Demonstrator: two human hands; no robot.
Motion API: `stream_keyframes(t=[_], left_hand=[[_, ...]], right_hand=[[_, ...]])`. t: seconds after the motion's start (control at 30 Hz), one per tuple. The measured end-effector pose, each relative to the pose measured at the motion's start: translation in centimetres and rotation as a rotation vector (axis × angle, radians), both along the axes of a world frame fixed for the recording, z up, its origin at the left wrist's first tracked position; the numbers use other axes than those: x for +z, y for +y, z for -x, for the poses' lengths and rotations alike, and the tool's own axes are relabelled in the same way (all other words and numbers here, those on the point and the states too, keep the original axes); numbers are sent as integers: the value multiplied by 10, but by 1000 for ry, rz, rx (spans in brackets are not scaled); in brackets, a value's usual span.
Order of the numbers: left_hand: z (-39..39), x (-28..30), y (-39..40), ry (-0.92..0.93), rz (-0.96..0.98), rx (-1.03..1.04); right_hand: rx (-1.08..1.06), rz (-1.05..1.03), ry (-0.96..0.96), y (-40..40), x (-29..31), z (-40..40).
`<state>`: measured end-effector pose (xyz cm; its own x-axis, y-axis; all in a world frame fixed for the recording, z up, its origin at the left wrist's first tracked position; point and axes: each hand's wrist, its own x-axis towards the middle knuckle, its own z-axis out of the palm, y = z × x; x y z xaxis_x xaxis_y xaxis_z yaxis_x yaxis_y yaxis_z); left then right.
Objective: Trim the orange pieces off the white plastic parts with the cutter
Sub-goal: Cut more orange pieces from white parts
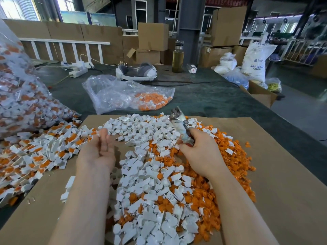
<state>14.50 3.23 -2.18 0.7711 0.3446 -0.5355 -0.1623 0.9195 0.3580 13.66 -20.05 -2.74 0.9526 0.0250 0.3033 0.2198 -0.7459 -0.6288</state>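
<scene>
- My left hand point(99, 147) hovers palm up over the cardboard sheet point(283, 174), fingers loosely curled; something small and white sits at the fingertips, too blurred for me to tell whether it is pinched.
- My right hand point(198, 152) is wrapped around the handles of the cutter point(180, 124), whose metal head points up and away from me; I cannot tell how the blades stand.
- White plastic parts point(150, 174), already free of orange, lie in a thick heap between and below my forearms.
- Loose orange pieces point(230, 165) spread along the right side of that heap, under and beyond my right wrist.
- Untrimmed parts point(40, 156), white with orange attached, spill onto the sheet's left edge from a large clear bag point(21, 96).
- A second clear bag point(127, 94) lies farther back on the dark green counter point(212, 99), with orange pieces inside at its right end.
- A bottle point(177, 57) of yellowish liquid stands at the counter's far edge.
</scene>
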Motion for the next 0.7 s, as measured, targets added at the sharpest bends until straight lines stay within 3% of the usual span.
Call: stream_keyframes(t=[0.27, 0.37, 0.47, 0.7], left_hand=[[-1, -5, 20, -85, 187, 228], [0, -1, 15, -81, 130, 166], [1, 1, 5, -1, -155, -55], [4, 0, -21, 144, -1162, -465]], right_hand=[[-128, 206, 3, -4, -8, -7], [-92, 252, 42, -2, -10, -8], [-67, 321, 60, 2, -13, -8], [-29, 438, 130, 11, -18, -9]])
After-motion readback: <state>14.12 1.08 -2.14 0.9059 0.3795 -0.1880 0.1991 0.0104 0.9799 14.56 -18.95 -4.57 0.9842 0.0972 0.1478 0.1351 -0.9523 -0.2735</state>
